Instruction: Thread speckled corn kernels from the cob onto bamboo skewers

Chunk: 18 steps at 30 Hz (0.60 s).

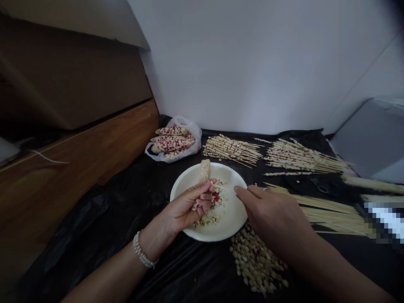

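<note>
A white plate (232, 219) sits on the black plastic sheet in front of me, with loose corn kernels (212, 212) in it, pale and red. My left hand (189, 208) is over the plate's left side, fingers closed round a pale stripped corn cob (205, 169) that points away from me. My right hand (271, 212) is at the plate's right rim, pinching a thin wooden skewer (224, 188) whose tip reaches toward my left fingers. A pearl bracelet (142, 252) circles my left wrist.
A heap of pale kernels (257, 263) lies by the plate's near right edge. Bare skewers (331, 210) lie to the right. Threaded skewers lie in two bundles (232, 148) (299, 156) at the back. A plastic bag of red-and-white cobs (173, 142) is back left. A wooden ledge (78, 168) runs along the left.
</note>
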Each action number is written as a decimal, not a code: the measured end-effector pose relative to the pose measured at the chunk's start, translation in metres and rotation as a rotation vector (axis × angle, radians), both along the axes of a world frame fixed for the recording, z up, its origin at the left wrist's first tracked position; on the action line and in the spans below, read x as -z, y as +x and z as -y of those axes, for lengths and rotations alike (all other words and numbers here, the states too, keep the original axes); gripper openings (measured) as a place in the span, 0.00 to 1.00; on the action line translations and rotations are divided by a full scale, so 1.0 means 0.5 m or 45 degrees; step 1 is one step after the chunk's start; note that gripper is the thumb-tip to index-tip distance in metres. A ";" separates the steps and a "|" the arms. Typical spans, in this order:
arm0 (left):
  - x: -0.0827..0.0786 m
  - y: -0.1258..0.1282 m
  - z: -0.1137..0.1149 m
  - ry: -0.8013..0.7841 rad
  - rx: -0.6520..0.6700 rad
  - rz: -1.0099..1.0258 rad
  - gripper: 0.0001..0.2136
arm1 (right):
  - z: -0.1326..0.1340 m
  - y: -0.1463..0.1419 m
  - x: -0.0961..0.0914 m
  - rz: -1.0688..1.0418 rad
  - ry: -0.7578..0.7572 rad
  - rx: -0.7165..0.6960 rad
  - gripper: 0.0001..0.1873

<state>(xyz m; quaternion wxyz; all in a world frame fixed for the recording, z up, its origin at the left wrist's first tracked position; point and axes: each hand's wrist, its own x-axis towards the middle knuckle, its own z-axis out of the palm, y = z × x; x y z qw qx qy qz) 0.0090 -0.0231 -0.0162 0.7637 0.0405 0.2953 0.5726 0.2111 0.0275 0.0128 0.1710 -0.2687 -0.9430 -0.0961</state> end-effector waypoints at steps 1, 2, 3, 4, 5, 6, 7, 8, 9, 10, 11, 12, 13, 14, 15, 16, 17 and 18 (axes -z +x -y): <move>0.000 0.000 0.000 0.002 0.001 -0.014 0.03 | 0.001 0.000 0.000 0.013 -0.007 0.009 0.16; -0.001 0.000 0.000 0.003 -0.003 -0.029 0.03 | 0.002 0.000 0.000 0.020 -0.007 0.016 0.16; -0.001 0.000 0.000 0.006 -0.010 -0.042 0.04 | 0.003 -0.001 0.000 0.018 0.002 0.018 0.16; -0.002 0.001 0.001 0.008 -0.014 -0.052 0.04 | 0.003 -0.001 0.000 0.012 0.015 0.015 0.16; -0.003 0.001 0.001 0.008 -0.015 -0.059 0.03 | 0.004 -0.001 0.000 0.001 0.030 0.009 0.17; -0.004 0.002 0.001 0.007 -0.013 -0.066 0.03 | 0.005 -0.001 0.000 -0.011 0.045 0.005 0.17; -0.004 0.002 0.001 0.005 -0.014 -0.074 0.04 | 0.005 -0.001 0.000 -0.023 0.059 0.002 0.17; -0.004 0.002 0.001 0.002 -0.017 -0.084 0.04 | 0.006 -0.001 0.000 -0.035 0.075 -0.002 0.17; -0.005 0.002 0.000 -0.001 -0.020 -0.094 0.04 | 0.006 -0.002 0.001 -0.045 0.090 -0.007 0.17; -0.005 0.002 0.000 -0.004 -0.020 -0.104 0.04 | 0.006 -0.003 0.001 -0.056 0.107 -0.016 0.17; -0.005 0.002 0.001 -0.006 -0.020 -0.109 0.04 | 0.007 -0.004 0.002 -0.067 0.124 -0.024 0.18; -0.005 0.002 0.001 -0.006 -0.020 -0.111 0.04 | 0.007 -0.005 0.003 -0.079 0.139 -0.028 0.17; -0.005 0.002 0.001 -0.005 -0.019 -0.113 0.04 | 0.008 -0.006 0.004 -0.091 0.148 -0.031 0.17; -0.004 0.003 0.001 -0.002 -0.020 -0.119 0.04 | 0.010 -0.007 0.005 -0.101 0.151 -0.033 0.16; -0.004 0.003 0.001 0.001 -0.023 -0.128 0.03 | 0.012 -0.009 0.007 -0.111 0.153 -0.031 0.14; -0.004 0.004 0.001 0.006 -0.028 -0.139 0.03 | 0.014 -0.010 0.008 -0.119 0.157 -0.030 0.13; -0.004 0.005 0.001 0.014 -0.032 -0.152 0.02 | 0.016 -0.012 0.010 -0.124 0.163 -0.028 0.13; -0.003 0.005 0.001 0.023 -0.034 -0.163 0.02 | 0.018 -0.013 0.012 -0.132 0.173 -0.029 0.13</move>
